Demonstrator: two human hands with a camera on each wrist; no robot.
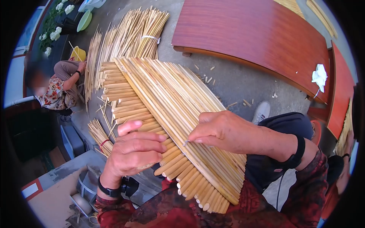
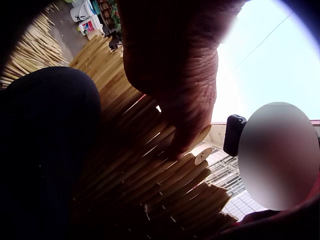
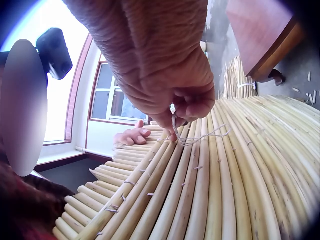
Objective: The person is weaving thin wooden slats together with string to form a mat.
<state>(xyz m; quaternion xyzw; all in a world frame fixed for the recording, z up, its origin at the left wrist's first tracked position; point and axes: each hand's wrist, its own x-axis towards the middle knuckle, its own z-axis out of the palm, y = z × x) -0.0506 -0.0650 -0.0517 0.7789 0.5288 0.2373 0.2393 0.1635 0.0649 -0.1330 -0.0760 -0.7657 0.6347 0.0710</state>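
Note:
A mat of pale stalks [image 1: 175,91] is crossed by a border of angled stalks, with cut ends along its near-left edge. My right hand [image 1: 232,133] pinches a thin pale string [image 3: 176,122] over the border; a short shiny piece shows at its fingertips, too small to identify. A loose loop of that string and several small stitches lie across the stalks in the right wrist view. My left hand [image 1: 135,152] rests with loosely bent fingers on the stalk ends [image 1: 171,159]. In the left wrist view the left hand [image 2: 175,85] touches the stalks, its fingertips in shadow.
Loose stalk bundles [image 1: 133,30] lie on the ground beyond the mat. A reddish wooden table [image 1: 251,41] stands at the upper right. Another person [image 1: 57,91] sits at the left beside a yellow bucket [image 1: 78,54]. Cut scraps litter the floor.

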